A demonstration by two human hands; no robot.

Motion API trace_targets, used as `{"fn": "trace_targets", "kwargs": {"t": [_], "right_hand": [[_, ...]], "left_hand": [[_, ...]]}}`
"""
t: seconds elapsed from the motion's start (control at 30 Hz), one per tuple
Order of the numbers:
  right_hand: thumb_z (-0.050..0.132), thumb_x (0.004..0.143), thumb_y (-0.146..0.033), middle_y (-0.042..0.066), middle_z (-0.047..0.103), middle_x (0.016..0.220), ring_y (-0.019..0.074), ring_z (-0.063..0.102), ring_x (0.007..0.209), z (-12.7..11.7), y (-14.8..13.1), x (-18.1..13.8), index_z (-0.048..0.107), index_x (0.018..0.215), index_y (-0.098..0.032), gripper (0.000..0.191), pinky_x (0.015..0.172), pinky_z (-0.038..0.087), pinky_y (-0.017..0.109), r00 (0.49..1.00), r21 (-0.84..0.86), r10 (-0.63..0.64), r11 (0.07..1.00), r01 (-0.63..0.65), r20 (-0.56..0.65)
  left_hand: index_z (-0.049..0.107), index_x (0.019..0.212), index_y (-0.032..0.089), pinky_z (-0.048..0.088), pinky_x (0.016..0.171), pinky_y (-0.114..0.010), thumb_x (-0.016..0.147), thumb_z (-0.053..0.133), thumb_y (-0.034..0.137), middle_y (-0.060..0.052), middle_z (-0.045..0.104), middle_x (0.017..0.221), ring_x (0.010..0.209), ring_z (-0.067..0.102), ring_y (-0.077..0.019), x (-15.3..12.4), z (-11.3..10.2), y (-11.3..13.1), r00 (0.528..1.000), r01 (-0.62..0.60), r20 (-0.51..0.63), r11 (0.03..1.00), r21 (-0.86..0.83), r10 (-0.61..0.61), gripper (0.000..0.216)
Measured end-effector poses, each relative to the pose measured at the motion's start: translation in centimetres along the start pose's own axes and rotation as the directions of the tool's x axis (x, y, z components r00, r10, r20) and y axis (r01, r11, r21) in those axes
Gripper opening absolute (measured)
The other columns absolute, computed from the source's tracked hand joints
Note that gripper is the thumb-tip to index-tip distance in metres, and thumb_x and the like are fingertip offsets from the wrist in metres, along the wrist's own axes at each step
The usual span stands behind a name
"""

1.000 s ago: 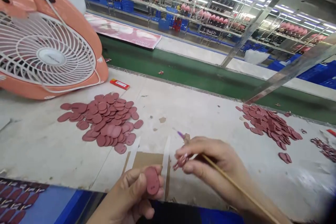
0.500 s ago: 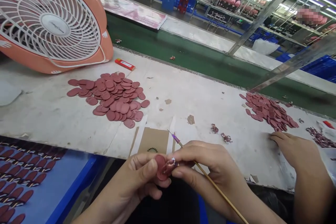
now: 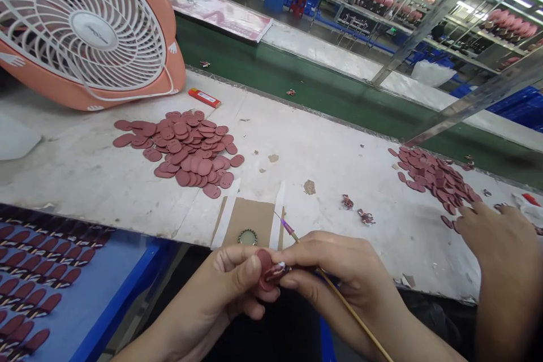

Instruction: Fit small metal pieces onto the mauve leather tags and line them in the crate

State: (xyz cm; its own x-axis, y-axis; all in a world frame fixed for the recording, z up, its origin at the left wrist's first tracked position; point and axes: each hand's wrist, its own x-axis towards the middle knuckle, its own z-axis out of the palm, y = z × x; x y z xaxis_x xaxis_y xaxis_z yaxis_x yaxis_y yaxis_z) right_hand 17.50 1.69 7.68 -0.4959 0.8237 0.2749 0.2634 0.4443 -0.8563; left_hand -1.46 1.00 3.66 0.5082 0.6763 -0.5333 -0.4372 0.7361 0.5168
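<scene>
left hand [image 3: 224,288] pinches the red oval [image 3: 263,264] tight; right hand [image 3: 339,274], clamped round the stick [image 3: 360,323], should press steady and centred.

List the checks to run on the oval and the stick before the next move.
1. Oval pinched in left hand: ok.
2. Trim held against the oval by right hand: ok.
3. Trim seated squarely on the oval: cannot tell, fingers cover it.
4. Stick gripped in right hand, purple tip pointing away from the oval: ok.
5. Other person's hand apart from both hands, by the right pile: ok.
</scene>
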Motion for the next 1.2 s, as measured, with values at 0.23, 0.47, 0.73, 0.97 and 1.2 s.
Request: {"fn": "trace_targets", "kwargs": {"t": [0.23,0.47,0.73,0.97,1.2], "right_hand": [[0.061,0.099,-0.012,-0.001,0.072,0.096,0.0114,0.070,0.083,-0.3,-0.5,-0.1,0.065,0.120,-0.025,0.026,0.079,0.058,0.018,1.000,-0.084,0.020,0.996,-0.018,0.023],[0.058,0.099,-0.022,-0.005,0.074,0.091,0.0138,0.073,0.077,-1.0,-0.9,0.0,0.071,0.114,-0.033,0.023,0.068,0.062,0.014,0.996,-0.263,0.047,0.964,-0.027,0.070],[0.053,0.101,-0.025,-0.005,0.073,0.092,0.0130,0.073,0.078,-0.7,-1.1,0.5,0.071,0.114,-0.032,0.022,0.068,0.062,0.013,0.997,-0.304,0.027,0.953,-0.004,0.071],[0.053,0.101,-0.020,-0.006,0.073,0.092,0.0116,0.073,0.076,-0.1,-1.2,0.2,0.069,0.117,-0.031,0.025,0.068,0.061,0.012,0.999,-0.296,-0.037,0.954,0.047,0.039],[0.061,0.101,-0.024,-0.002,0.073,0.099,0.0146,0.073,0.079,0.3,-2.4,-2.2,0.065,0.126,-0.031,0.026,0.068,0.063,0.013,0.996,-0.349,-0.075,0.933,0.084,0.040]], "left_hand": [[0.080,0.072,0.016,0.046,0.047,-0.010,0.063,0.087,0.046,0.001,0.067,0.060,0.057,0.060,-0.0064,-0.3,0.1,0.1,1.000,0.023,-0.012,1.000,-0.007,-0.023,0.032],[0.080,0.070,0.017,0.044,0.046,-0.011,0.063,0.087,0.046,0.001,0.064,0.060,0.056,0.058,-0.0063,0.0,-0.1,-0.1,1.000,0.014,0.003,1.000,-0.014,-0.014,0.031],[0.079,0.069,0.016,0.044,0.047,-0.011,0.061,0.087,0.048,0.001,0.062,0.059,0.056,0.056,-0.0065,-0.4,0.1,0.0,1.000,0.010,-0.024,1.000,-0.008,-0.010,0.034],[0.078,0.069,0.016,0.041,0.047,-0.012,0.064,0.085,0.050,0.001,0.062,0.059,0.054,0.052,-0.0061,-0.5,-0.4,-0.7,1.000,-0.022,0.001,1.000,-0.008,0.022,0.034],[0.079,0.064,0.018,0.044,0.054,-0.019,0.054,0.092,0.046,-0.001,0.071,0.055,0.051,0.058,-0.0084,-2.0,0.4,-0.1,0.996,-0.025,0.082,1.000,-0.006,0.025,0.033]]}}
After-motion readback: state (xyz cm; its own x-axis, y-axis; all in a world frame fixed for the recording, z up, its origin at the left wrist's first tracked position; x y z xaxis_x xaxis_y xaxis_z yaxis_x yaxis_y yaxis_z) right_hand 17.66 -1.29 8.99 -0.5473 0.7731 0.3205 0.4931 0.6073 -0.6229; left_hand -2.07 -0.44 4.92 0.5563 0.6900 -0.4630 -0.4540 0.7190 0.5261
